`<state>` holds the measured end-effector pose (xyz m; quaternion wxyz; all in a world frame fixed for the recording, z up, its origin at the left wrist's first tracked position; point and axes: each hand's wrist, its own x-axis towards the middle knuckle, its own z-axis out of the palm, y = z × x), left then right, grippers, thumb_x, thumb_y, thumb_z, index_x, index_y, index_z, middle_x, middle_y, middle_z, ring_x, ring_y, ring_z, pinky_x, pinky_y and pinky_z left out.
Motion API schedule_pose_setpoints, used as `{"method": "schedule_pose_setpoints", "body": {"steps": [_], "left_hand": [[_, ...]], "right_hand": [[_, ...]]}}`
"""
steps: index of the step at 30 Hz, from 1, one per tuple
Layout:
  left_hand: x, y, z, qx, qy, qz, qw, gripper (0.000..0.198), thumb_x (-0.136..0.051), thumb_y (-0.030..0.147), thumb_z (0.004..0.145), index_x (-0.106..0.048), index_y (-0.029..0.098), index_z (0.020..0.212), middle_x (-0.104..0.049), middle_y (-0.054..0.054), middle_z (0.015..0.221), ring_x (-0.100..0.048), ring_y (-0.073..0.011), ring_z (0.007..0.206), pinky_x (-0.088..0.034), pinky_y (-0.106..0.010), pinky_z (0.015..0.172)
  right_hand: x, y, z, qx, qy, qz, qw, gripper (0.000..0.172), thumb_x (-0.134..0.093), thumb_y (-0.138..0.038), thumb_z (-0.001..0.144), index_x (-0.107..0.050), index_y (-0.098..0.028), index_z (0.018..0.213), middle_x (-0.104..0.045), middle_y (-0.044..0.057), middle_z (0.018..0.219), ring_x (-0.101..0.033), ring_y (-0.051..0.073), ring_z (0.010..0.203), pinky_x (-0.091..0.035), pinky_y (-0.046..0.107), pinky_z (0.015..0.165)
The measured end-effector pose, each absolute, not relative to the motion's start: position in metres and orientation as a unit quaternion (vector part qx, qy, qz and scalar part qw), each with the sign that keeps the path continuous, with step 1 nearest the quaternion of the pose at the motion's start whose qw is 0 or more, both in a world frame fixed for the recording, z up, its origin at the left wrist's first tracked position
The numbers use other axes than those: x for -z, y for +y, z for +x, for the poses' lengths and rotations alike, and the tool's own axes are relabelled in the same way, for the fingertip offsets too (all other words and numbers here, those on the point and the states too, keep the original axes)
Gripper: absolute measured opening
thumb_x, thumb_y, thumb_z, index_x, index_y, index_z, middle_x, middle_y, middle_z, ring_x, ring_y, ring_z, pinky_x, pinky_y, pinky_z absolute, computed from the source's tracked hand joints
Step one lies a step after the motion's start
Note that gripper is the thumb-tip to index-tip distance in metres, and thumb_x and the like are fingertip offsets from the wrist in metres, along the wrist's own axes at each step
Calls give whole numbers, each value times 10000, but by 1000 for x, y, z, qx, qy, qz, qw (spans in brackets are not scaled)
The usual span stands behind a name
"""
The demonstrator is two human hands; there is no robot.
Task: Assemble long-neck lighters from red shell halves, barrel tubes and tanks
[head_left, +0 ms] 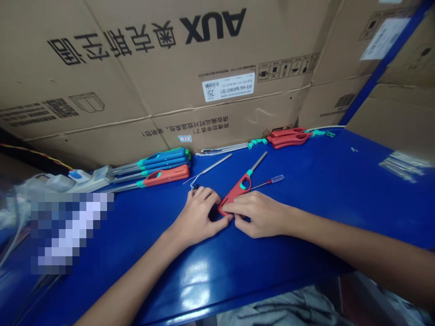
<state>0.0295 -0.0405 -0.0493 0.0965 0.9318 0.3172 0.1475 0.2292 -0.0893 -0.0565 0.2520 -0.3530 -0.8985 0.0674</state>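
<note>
While reaching in from the near edge with forearms low and wrists almost flat, meeting at the middle of the blue table (340, 190). Left hand (199, 216) half curled, fingers and thumb cupping the butt end of the red lighter (239, 189). Right hand (261, 215) pinching that same end between thumb and forefinger. Lying flat on the table, nozzle angled up and right, between a loose metal tube (211, 169) and a small screwdriver (270, 182).

The single camera sits on the person's head, facing forward and down over the blue counter (340, 190). It is close: both forearms enter from the bottom edge, and the left hand (199, 215) and right hand (261, 213) meet mid-frame. Cardboard boxes (170, 68) fill the upper half.
</note>
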Motion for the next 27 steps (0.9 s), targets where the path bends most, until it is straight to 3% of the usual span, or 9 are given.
{"method": "schedule_pose_setpoints", "body": {"steps": [6,9,13,15,18,21,27], "left_hand": [[50,-37,27,-145,329,929,84,336,-598,516,844,-584,186,907,-638,-60,979,-556,-246,940,-391,-422,842],[50,-35,24,-160,341,924,70,293,-598,457,859,-619,185,965,-666,-66,1031,-587,-252,987,-395,-439,880],[52,-30,21,-188,355,915,44,281,-578,348,876,-609,176,1096,-695,-85,1089,-618,-262,1021,-404,-469,922],[54,-28,20,-201,350,914,45,289,-578,316,878,-585,178,1132,-702,-82,1084,-630,-254,996,-413,-475,927],[57,-26,19,-218,346,911,54,188,-581,292,882,-587,189,1039,-706,-60,1005,-640,-239,936,-442,-459,898],[60,-24,19,-241,340,907,53,121,-592,269,877,-588,191,969,-712,-57,976,-650,-241,923,-463,-452,876],[62,-26,22,-290,278,913,73,92,-615,242,875,-614,174,936,-718,-81,994,-661,-238,963,-476,-437,867]], "right_hand": [[35,-77,255,0,-844,-474,250,184,-493,-131,833,-648,-152,930,-699,95,892,-634,226,822,-461,326,728],[17,-69,279,15,-801,-587,116,146,-480,-206,856,-612,-161,814,-644,114,848,-597,266,826,-431,366,725],[7,-62,308,-68,-742,-666,-45,183,-530,-291,824,-580,-171,954,-596,128,978,-577,299,925,-428,351,707],[5,-62,318,-112,-731,-669,-73,171,-555,-264,803,-573,-185,952,-584,115,996,-576,280,924,-425,325,684],[0,-64,328,-155,-730,-661,-74,86,-559,-227,794,-575,-198,874,-602,76,899,-570,215,751,-402,297,609],[-11,-68,330,-225,-752,-619,23,101,-589,-286,794,-580,-202,850,-614,31,767,-549,177,646,-400,284,566],[-16,-72,306,-320,-714,-483,393,209,-730,-349,726,-614,-199,815,-656,17,778,-618,163,719,-498,294,658]]}}
